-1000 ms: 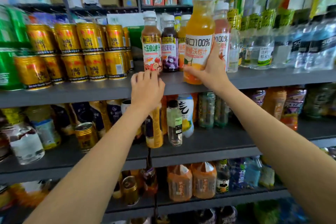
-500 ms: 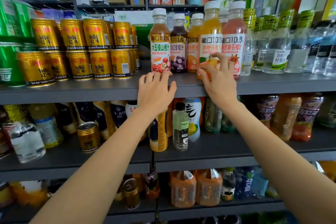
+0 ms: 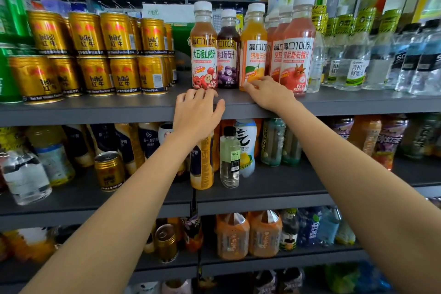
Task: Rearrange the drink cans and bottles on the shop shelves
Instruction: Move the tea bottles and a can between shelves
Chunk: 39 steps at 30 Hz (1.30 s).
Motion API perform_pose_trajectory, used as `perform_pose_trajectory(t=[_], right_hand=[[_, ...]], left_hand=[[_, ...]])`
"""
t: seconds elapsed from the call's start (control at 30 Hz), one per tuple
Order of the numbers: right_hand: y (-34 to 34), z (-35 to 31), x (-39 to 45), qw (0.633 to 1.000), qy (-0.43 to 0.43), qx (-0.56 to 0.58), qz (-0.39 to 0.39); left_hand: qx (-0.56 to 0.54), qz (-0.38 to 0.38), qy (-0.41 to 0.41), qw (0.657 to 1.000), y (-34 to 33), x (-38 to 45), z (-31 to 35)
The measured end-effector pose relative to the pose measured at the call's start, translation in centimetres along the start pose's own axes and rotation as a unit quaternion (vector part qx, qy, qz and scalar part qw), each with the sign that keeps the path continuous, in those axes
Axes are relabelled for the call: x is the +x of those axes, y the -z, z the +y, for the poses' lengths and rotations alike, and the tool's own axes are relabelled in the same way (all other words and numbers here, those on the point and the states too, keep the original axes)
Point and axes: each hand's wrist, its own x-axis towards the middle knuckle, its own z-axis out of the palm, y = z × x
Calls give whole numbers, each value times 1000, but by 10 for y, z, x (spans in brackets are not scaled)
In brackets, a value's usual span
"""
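1. Left hand (image 3: 196, 112): fingers loosely spread, laid over the front edge of the top shelf (image 3: 95, 110), holding nothing.
2. Right hand (image 3: 269, 95): fingers straight, tips against the foot of the orange juice bottle (image 3: 253, 52); touching it, not wrapped round it.
3. That bottle stands upright just beyond the right fingertips, in the juice row.
4. Directly beyond the left hand's fingertips: the hawthorn juice bottle (image 3: 203, 55). Between it and the orange one: the grape juice bottle (image 3: 228, 55).
5. Right of the right hand: the pomegranate juice bottle (image 3: 297, 55), upright, close beside the orange one.
6. Left of the left hand: gold Red Bull cans (image 3: 95, 55), stacked two high.
7. Far right of both hands: clear water bottles (image 3: 355, 64).
8. Under the left wrist, one shelf down: a clear bottle with black cap (image 3: 229, 157) and a lone gold can (image 3: 109, 170).
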Motion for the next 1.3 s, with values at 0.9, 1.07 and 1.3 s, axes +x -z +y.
perform_pose_trajectory(t=[0.9,1.07,1.3], right_hand=[[-178,-19,-80,959,-62,254,108],[-169,-17,-114,964,29,239,114],[-151,10,-190,967,191,125,110]], left_hand=[[-96,-179,79,976,-43,-187,-79],[-114,-176,69,975,-49,-187,-70],[-160,-214,21,963,-53,-188,-53]])
